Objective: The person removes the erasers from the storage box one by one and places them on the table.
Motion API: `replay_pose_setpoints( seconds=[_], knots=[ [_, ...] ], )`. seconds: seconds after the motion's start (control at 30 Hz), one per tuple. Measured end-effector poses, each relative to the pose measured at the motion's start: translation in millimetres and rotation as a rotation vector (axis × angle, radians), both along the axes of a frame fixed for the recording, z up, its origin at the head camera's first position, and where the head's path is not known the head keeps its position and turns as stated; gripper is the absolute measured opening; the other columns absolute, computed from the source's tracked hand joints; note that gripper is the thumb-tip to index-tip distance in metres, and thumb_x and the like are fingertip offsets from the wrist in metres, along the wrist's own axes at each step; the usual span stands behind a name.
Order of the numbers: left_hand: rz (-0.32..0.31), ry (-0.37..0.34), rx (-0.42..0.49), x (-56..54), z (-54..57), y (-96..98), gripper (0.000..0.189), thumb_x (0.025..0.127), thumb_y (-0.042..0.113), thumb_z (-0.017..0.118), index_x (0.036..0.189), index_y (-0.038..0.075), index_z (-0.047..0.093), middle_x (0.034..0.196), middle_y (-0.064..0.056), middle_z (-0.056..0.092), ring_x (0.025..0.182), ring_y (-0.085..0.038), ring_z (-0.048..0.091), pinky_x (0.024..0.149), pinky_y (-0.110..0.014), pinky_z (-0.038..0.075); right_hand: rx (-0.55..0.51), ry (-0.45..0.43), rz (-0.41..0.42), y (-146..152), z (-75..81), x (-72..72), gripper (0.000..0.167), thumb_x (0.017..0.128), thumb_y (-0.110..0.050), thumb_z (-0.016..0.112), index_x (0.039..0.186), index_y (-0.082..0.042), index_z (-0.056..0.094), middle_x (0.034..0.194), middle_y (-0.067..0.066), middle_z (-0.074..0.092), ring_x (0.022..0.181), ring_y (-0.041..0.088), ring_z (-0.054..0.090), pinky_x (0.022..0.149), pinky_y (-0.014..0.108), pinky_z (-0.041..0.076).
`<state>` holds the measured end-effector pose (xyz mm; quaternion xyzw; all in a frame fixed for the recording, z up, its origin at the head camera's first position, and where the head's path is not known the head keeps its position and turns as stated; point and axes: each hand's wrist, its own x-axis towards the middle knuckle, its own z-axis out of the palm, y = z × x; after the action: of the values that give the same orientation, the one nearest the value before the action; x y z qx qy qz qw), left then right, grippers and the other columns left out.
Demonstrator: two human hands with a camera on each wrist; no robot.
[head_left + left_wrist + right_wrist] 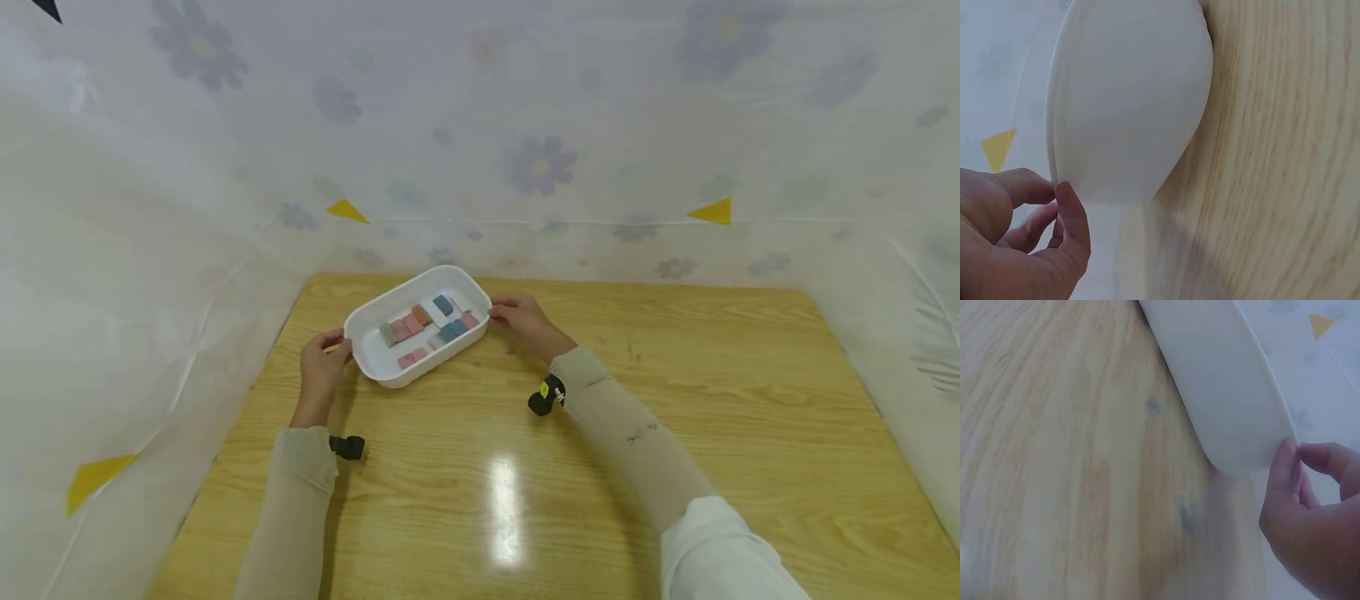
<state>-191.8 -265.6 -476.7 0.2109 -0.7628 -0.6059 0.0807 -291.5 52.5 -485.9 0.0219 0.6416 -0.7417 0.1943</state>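
Observation:
A white oval-cornered plastic basin [375, 315] stands at a slant near the table's back left. Inside it lie several small blocks in pink [413, 323], blue [443, 305], orange [422, 314] and grey-green [387, 334]. My left hand [324, 367] pinches the basin's left rim; in the left wrist view its thumb and fingers [1074, 219] meet on the edge. At the opposite end my right hand [527, 323] pinches the right rim, as the right wrist view shows with the fingers [1282, 478] on the lip. Whether the basin's underside touches the table everywhere cannot be seen.
The wood-grain table [675, 400] stretches to the right and toward me. Behind it and to the left hangs a pale flowered curtain [465, 125] with yellow triangles [347, 211] on it. Small dark marks [1154, 406] spot the tabletop near the basin.

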Motion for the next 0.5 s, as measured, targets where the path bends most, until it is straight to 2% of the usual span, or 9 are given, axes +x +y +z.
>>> replay_pose_setpoints(
  seconds=[0.23, 0.5],
  knots=[
    [-0.058, -0.001, -0.003, -5.3, 3.1, 0.4, 0.034, 0.092, 0.006, 0.054, 0.123, -0.006, 0.052, 0.12, -0.019, 0.049, 0.105, -0.031, 0.054, 0.079, -0.02, 0.047, -0.075, -0.126, 0.021, 11.0, 7.7, 11.6, 0.037, 0.092, 0.001, 0.05, 0.126, 0.013, 0.046, 0.129, 0.027, 0.047, 0.117, 0.035, 0.048, 0.098, 0.038, 0.037],
    [-0.097, 0.0, -0.006, -14.3, 4.3, 1.7, 0.033, 0.091, 0.003, 0.053, 0.123, -0.007, 0.053, 0.116, -0.019, 0.05, 0.105, -0.032, 0.053, 0.08, -0.022, 0.048, -0.135, -0.147, 0.081, 22.9, -6.2, 21.6, 0.035, 0.095, -0.004, 0.048, 0.125, 0.014, 0.047, 0.126, 0.028, 0.046, 0.105, 0.025, 0.053, 0.098, 0.036, 0.036]
  ],
)
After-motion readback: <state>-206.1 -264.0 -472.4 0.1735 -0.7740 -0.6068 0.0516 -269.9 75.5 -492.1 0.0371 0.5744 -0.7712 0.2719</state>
